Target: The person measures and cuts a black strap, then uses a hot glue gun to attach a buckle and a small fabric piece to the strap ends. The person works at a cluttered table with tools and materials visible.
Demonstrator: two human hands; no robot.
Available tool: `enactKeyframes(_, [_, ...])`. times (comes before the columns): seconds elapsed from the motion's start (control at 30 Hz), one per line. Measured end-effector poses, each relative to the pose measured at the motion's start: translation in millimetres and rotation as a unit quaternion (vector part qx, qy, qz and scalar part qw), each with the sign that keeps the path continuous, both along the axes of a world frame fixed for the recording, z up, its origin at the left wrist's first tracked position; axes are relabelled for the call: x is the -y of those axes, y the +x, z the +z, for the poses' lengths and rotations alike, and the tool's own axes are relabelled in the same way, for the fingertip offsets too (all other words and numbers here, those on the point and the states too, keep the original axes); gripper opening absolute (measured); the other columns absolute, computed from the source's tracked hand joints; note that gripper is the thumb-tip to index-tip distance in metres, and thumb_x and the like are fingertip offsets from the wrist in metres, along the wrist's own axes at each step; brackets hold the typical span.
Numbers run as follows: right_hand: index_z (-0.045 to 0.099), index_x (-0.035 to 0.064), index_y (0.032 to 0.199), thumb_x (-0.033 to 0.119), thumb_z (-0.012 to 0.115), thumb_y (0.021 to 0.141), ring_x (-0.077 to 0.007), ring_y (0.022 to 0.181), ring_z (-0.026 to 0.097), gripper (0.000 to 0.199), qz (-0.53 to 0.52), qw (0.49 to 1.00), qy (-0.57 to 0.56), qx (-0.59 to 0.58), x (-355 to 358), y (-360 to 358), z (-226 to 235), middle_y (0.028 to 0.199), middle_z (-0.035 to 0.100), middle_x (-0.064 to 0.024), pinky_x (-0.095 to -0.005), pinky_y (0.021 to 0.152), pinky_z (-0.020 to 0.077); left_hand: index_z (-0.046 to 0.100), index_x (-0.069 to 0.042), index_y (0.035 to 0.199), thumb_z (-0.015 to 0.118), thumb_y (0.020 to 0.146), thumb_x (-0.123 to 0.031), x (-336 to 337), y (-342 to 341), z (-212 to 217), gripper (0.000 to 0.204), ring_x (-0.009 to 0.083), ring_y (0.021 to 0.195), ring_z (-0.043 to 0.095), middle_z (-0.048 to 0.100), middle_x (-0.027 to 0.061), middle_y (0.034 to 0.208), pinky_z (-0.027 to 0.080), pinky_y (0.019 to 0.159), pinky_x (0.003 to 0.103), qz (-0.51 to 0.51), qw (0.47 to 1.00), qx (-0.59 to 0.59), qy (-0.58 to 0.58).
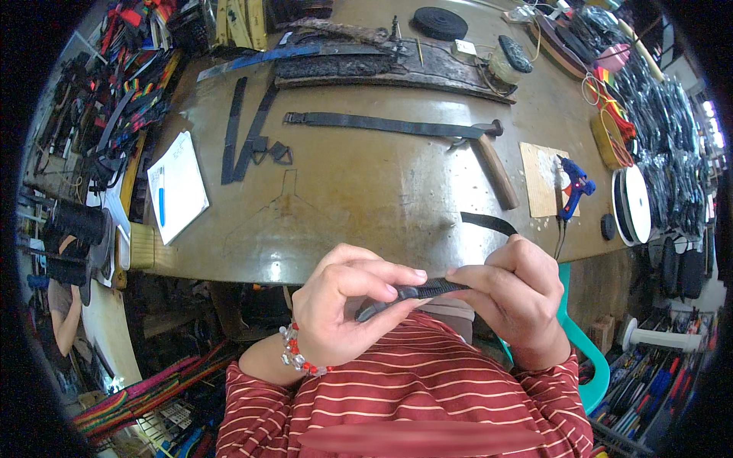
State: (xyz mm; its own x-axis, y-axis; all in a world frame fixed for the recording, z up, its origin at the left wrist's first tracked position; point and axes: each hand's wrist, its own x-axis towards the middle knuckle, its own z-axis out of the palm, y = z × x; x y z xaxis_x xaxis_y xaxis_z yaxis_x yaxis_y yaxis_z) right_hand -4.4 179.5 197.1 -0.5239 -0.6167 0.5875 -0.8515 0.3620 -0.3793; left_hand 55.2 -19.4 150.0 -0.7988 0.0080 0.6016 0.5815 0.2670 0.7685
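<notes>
Pinching a black strap (416, 291) taut between left hand (343, 313) and right hand (508, 294), just below the table (366, 191) edge, steadying it.

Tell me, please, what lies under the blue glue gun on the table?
The blue glue gun stands on a tan board marked with white smears, which lies on the table. What the board covers cannot be seen.

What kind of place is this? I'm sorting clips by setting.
Most likely a small strap or bag-making workshop. Both hands, left hand and right hand, pinch a black strap at a worn workbench holding a hammer, a blue glue gun and loose webbing strips.
</notes>
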Motion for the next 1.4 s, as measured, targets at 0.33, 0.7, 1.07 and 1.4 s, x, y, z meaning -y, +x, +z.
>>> enactKeyframes(0.33, [0.071,0.0037,0.081,0.013,0.075,0.053,-0.0143,0.051,0.048,0.029,0.02,1.0,0.01,-0.008,-3,5,-6,0.064,0.05,-0.0005,-0.0286,0.042,0.0351,0.056,-0.009,0.088,0.079,0.066,0.0,1,8,3,0.033,0.0152,0.078,0.061,0.072,0.0022,0.092,0.043,0.074,0.028,-0.011,0.999,0.023,-0.019])
enactKeyframes(0.7, [0.071,0.0041,0.085,0.013,0.074,0.054,-0.0127,0.05,0.047,0.033,0.065,0.997,0.035,-0.014,-1,2,-9,0.063,0.046,0.0008,-0.0277,0.041,0.0343,0.051,-0.012,0.099,0.076,0.071,-0.001,21,-3,7,0.039,0.0171,0.08,0.06,0.072,0.0052,0.093,0.042,0.083,0.035,-0.086,0.992,0.021,-0.095])
enactKeyframes(1.07, [0.069,0.0045,0.086,0.016,0.075,0.064,-0.0148,0.053,0.05,0.025,0.087,0.993,0.083,0.013,3,0,-7,0.065,0.047,-0.0008,-0.0293,0.045,0.0368,0.057,-0.006,0.107,0.078,0.07,-0.007,17,-2,1,0.043,0.0179,0.086,0.065,0.07,0.0033,0.09,0.046,0.078,0.03,-0.078,0.993,0.084,-0.026])
enactKeyframes(1.4, [0.066,0.0007,0.089,0.014,0.072,0.065,-0.016,0.056,0.053,0.028,0.11,0.984,0.134,0.047,2,-1,-3,0.067,0.046,-0.0025,-0.0303,0.047,0.0413,0.059,-0.007,0.099,0.078,0.073,-0.008,20,-15,7,0.033,0.0174,0.081,0.067,0.071,0.0035,0.086,0.047,0.074,0.03,-0.118,0.986,0.038,-0.108])
